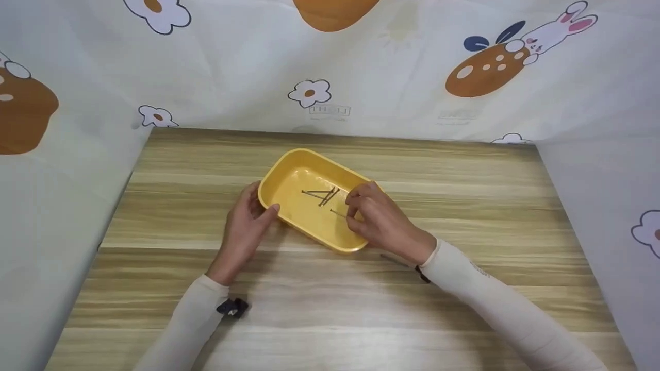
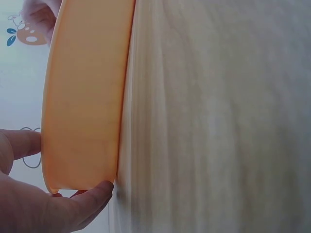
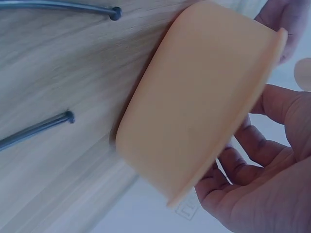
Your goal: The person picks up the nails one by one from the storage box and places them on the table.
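Observation:
A yellow plastic tray (image 1: 289, 178) sits at an angle on the table, with several thin dark nails (image 1: 320, 196) lying crossed on its floor. My left hand (image 1: 245, 224) grips the tray's near left corner, thumb at the rim and fingers round the outer wall, as the left wrist view also shows. Over the tray's right end, my right hand (image 1: 381, 221) pinches another nail (image 1: 337, 213); its headed end points left and the rest is hidden by the fingers. In the right wrist view, the right fingers (image 3: 257, 145) reach behind the tray's rim.
On the table near my right wrist lies a loose nail (image 1: 394, 260); the right wrist view shows two nails (image 3: 36, 128) there. The wood-grain table (image 1: 319, 304) is bordered by a printed cloth (image 1: 232, 67) at the back and both sides.

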A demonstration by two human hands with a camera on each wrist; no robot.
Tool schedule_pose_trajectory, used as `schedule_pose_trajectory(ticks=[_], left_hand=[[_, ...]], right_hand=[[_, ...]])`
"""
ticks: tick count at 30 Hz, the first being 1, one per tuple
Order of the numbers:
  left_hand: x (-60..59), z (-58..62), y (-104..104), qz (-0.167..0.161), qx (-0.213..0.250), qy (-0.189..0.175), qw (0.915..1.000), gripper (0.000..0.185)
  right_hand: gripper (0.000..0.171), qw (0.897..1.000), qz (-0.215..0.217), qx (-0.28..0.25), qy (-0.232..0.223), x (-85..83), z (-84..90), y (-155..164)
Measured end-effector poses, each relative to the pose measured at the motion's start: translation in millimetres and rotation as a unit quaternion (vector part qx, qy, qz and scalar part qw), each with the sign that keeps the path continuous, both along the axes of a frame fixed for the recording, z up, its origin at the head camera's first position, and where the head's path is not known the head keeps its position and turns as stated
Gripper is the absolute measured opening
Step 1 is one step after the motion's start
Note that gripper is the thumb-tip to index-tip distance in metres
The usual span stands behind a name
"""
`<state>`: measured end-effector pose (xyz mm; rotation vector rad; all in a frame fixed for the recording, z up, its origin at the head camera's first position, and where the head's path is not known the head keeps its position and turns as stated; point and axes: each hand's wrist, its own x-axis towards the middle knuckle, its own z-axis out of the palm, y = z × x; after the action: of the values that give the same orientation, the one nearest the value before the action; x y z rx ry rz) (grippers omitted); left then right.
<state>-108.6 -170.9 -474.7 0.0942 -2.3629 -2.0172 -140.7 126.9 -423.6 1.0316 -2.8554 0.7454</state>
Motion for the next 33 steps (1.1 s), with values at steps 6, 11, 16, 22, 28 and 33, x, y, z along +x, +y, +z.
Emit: schedule_pose_trajectory(ticks=[6, 11, 16, 22, 28, 33], left_hand=[[1.0, 0.1, 1, 0.001, 0.001, 0.0, 1.0, 0.065], [1.0, 0.7, 0, 0.003, -0.006, -0.003, 1.0, 0.065], [0.1, 1.2, 0, 0.003, -0.018, -0.008, 0.9998, 0.065], [0.1, 1.0, -1, -0.002, -0.019, -0.01, 0.9998, 0.065], [-0.1, 1.6, -1, -0.001, -0.016, -0.012, 0.9998, 0.066], [0.3, 1.7, -1, 0.004, -0.014, -0.01, 0.9998, 0.066]], right_hand=[[0.006, 1.0, -0.024, -0.007, -0.007, 10.7, 3.9, 18], [0.006, 0.999, -0.03, -0.019, -0.005, 18.5, 4.8, 33], [0.008, 0.999, -0.032, -0.032, 0.002, 25.8, 3.6, 46], [0.01, 0.998, -0.044, -0.047, -0.001, 37.2, 1.5, 59], [0.016, 0.998, -0.039, -0.054, 0.009, 48.5, -0.1, 69], [0.016, 0.997, -0.039, -0.047, 0.037, 56.3, -2.1, 77]])
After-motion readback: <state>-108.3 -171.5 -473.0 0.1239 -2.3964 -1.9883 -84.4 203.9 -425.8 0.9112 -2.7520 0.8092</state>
